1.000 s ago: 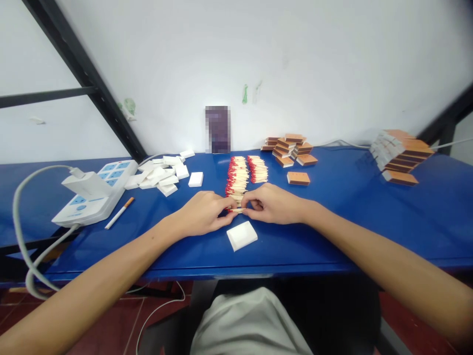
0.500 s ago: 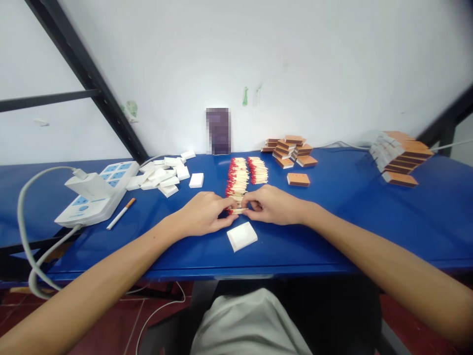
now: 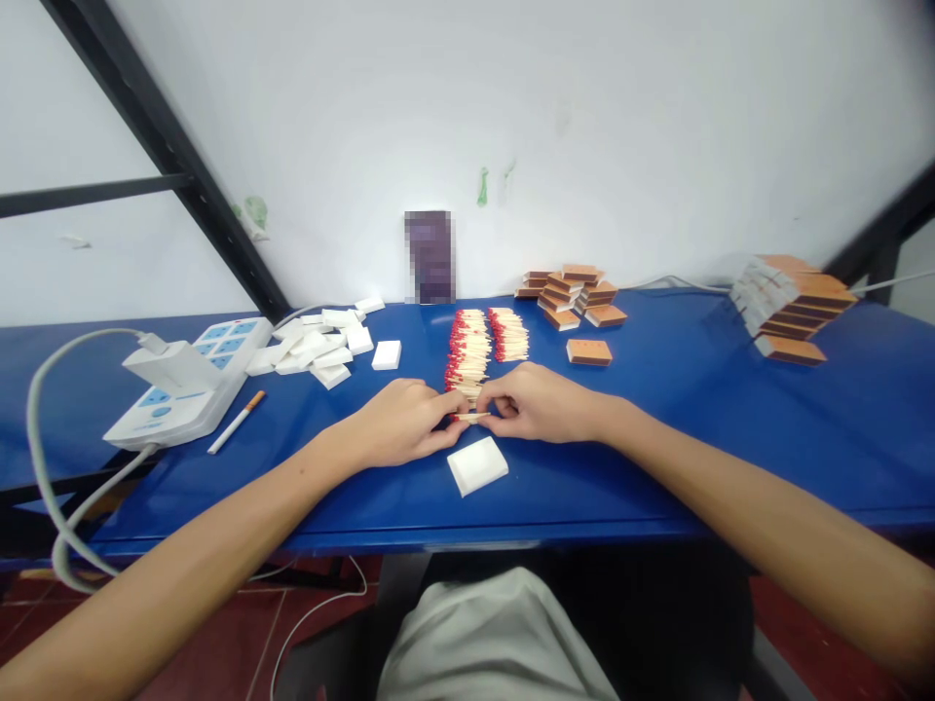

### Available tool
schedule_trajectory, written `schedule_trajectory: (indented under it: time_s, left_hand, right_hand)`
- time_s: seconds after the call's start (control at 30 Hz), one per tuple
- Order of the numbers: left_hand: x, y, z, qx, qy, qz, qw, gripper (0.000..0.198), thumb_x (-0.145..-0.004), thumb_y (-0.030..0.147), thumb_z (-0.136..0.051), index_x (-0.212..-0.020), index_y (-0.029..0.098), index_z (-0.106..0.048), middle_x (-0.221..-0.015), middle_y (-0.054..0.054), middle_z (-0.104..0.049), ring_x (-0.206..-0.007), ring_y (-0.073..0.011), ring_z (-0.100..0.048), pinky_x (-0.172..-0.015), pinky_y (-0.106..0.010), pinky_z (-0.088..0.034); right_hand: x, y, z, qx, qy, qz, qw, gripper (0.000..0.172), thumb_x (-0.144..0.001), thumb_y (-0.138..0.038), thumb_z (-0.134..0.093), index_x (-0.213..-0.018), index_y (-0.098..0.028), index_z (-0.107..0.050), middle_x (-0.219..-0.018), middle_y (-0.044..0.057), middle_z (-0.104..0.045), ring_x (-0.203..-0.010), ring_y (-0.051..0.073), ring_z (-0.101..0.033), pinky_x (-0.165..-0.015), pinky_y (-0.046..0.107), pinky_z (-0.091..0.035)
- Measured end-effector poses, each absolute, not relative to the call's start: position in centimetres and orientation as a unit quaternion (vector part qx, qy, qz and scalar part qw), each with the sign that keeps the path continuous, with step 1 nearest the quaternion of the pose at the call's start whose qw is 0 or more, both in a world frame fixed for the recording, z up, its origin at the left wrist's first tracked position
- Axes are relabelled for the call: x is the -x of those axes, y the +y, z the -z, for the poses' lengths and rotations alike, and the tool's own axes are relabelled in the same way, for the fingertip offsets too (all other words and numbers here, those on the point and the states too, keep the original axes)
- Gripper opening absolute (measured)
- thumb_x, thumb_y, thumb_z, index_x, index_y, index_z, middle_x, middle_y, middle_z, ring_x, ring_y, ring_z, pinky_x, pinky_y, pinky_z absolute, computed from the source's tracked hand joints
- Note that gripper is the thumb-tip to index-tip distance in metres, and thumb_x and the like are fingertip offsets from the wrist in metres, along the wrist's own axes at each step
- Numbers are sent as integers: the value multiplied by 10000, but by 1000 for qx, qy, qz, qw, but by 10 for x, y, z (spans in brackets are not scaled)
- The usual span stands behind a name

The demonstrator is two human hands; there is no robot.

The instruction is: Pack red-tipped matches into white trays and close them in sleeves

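With fingers [image 3: 447, 401] pinched at opposite ends, the left hand [image 3: 401, 421] and right hand [image 3: 544, 402] hold one or more matchsticks [image 3: 473, 417], seemingly to keep them level, between the long match row [image 3: 469, 350] and a white box [image 3: 478, 465] on the worktop [image 3: 657, 467].

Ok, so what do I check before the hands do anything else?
1. Left hand pinching the red-tipped end of the held matches: ok.
2. Right hand at their pale end: ok.
3. How many matches are held: cannot tell, the fingers hide some.
4. Red tips of the longer match row and shorter match row facing left: ok.
5. Nearest white box piece on the table, clear of the hands: ok. Anything inside it: cannot tell.
6. Cigarette apart from the matches: ok.
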State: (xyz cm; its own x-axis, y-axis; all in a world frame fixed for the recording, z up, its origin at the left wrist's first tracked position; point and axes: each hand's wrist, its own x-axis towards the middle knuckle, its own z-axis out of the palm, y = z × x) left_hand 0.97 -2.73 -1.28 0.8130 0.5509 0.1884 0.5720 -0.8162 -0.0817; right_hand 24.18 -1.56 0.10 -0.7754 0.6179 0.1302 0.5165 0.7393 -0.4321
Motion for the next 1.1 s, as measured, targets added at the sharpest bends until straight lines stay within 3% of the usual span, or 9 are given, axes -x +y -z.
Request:
schedule_trajectory:
  time_s: [0.43, 0.73, 1.1]
  left_hand:
    - [-9, -27, 11, 947, -304, 66, 82, 217, -968, 367, -477, -958, 191, -604, -631, -5, -623, -588, -189, -606, -595, -294, -356]
    - [-10, -32, 6, 940, -337, 11, 59, 235, -1011, 363, -390, -1005, 186, -546, -585, 16, -561, -523, -187, -567, -519, -283, -269]
    - [-11, -33, 5, 934, -354, -12, 46, 230, -1009, 356, -381, -1030, 184, -532, -590, 19, -553, -537, -193, -572, -524, -275, -278]
  right_hand:
    - [-239, -17, -1, 314, -924, -180, 126, 77, -831, -209, -642, -826, -164, -704, -592, -40, -579, -530, 79, -473, -575, 217, -322]
    - [-240, -15, 2, 311, -923, -176, 139, 77, -827, -208, -655, -847, -169, -719, -580, -48, -571, -522, 72, -475, -566, 214, -317]
    - [-242, -14, 3, 302, -925, -172, 153, 69, -820, -211, -653, -818, -167, -706, -578, -50, -569, -519, 70, -472, -554, 213, -310]
